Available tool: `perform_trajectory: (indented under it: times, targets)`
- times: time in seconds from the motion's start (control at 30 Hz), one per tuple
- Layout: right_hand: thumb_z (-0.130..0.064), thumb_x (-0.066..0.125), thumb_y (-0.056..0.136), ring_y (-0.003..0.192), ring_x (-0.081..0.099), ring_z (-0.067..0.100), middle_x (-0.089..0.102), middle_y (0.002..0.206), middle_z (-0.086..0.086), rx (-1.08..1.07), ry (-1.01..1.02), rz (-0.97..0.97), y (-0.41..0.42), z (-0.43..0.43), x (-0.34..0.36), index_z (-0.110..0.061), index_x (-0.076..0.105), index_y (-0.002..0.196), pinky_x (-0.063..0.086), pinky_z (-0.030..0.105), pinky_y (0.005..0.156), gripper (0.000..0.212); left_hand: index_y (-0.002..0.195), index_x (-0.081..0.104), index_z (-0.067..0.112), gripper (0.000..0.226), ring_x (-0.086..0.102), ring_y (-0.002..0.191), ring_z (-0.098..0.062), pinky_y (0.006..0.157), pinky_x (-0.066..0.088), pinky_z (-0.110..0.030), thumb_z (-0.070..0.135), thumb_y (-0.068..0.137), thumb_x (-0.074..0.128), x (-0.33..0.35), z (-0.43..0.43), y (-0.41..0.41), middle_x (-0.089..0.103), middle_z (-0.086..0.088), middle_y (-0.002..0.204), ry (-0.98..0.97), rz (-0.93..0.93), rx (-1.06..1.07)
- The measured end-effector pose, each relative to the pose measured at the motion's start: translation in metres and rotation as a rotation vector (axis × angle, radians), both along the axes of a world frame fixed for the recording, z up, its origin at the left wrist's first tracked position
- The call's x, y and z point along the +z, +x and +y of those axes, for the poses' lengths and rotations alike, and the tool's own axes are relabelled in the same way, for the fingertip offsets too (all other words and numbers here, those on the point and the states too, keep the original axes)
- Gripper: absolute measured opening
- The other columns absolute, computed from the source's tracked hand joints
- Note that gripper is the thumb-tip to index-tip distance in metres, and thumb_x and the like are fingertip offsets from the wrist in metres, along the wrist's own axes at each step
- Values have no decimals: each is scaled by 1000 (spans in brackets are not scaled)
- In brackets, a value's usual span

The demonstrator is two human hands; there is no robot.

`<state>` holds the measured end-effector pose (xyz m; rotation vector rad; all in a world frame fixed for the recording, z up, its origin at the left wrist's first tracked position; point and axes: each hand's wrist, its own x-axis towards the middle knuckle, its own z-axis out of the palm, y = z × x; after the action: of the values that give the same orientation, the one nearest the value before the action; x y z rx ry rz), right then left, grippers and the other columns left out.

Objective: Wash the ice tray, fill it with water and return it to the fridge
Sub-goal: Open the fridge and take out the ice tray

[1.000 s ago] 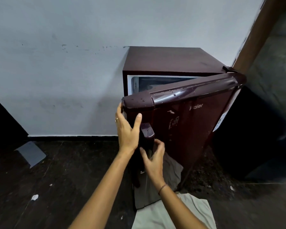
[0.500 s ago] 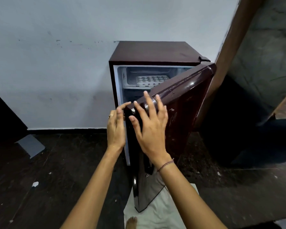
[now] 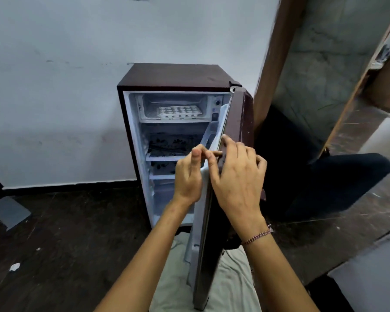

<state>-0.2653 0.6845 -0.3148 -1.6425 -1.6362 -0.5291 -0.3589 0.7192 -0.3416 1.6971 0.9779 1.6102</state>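
At the fridge front, head view, the only one I have: fridge [image 3: 173,75] stands against a white wall, door [image 3: 239,122] open and edge-on to me; ice tray [image 3: 178,111] sits flat in the freezer compartment [image 3: 144,109] at the top, well above both hands.

Right hand [image 3: 236,176] is curled over the door's free edge, thumb on the inner side, fingers on the outer face; that reads as a grip. Left hand [image 3: 188,176] is just beside that edge, fingers loosely curled, index reaching toward it; I can't tell whether it pinches anything.

My read: the door is wide enough, so the step is fetching the tray. I'd brace the door with the right hand and send the left up into the compartment; lift the near rim, then draw it out level. It may be frozen down, so wiggle rather than yank.

Materials: tray is white rigid plastic with a grid of small cells, contents unreadable; compartment liner is pale ribbed plastic; door skin is glossy maroon and probably slick; shelf [image 3: 162,157] below carries a dark floral pattern; floor [image 3: 65,233] is dark and scuffed; a pale cloth [image 3: 234,289] lies under the door.
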Motion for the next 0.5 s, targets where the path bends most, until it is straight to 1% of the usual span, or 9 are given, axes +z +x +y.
perform_trajectory:
  times: [0.07,0.13,0.17,0.2,0.27,0.3,0.33,0.4,0.5]
  targets:
    - [-43,36,93,94,59,23,63,102,4,-60,-6,-25,17,-1,2,-11,57,123,43,38,81,49,85,61,7,59,66,76,-17,74,53,-43,52,97,26,7,3,19,69,7,80,30,43,17]
    - [-35,36,91,93,60,25,62,102,8,-62,8,-24,37,-1,3,-9,62,116,47,39,79,45,91,60,9,34,65,75,-14,71,52,-43,32,98,37,13,10,45,68,4,81,64,113,38]
    - [-32,36,90,96,61,26,63,105,9,-72,8,-34,45,0,0,-8,64,113,48,40,80,43,96,60,11,25,65,81,-13,74,52,-42,26,97,39,13,15,56,68,3,87,77,158,39]
    - [-29,37,91,101,61,26,64,110,10,-149,15,-50,69,-1,-3,-7,65,111,49,41,83,42,102,59,13,22,63,92,-13,81,52,-41,23,97,41,17,21,83,67,2,98,93,198,-38]
    - [-25,40,91,106,62,25,66,118,10,-218,80,-76,104,0,-11,-8,67,111,50,40,88,38,118,58,14,28,50,124,-14,104,42,-35,22,97,40,16,34,117,56,0,131,120,315,-172]
    - [-23,44,91,106,63,24,67,118,9,-208,124,-89,115,-1,-14,-8,69,110,49,39,90,35,125,56,15,32,37,136,-14,111,33,-31,22,98,39,12,39,127,44,0,144,126,386,-210]
    - [-21,47,91,104,64,23,68,116,8,-201,165,-110,123,-1,-18,-8,70,108,48,38,92,32,130,53,15,35,26,142,-15,115,26,-29,23,100,37,10,44,132,35,0,151,130,436,-258]
    - [-20,50,92,103,65,22,70,113,6,-260,237,-150,152,-2,-28,-9,72,105,45,35,96,28,135,49,14,38,18,145,-15,117,20,-27,23,100,36,6,47,154,34,-2,152,134,493,-372]
    - [-23,47,95,108,64,21,70,113,4,-211,282,-148,170,2,-29,-12,73,106,47,36,96,29,136,48,15,38,22,144,-17,117,22,-29,20,100,39,-3,54,162,42,-2,147,263,580,-242]
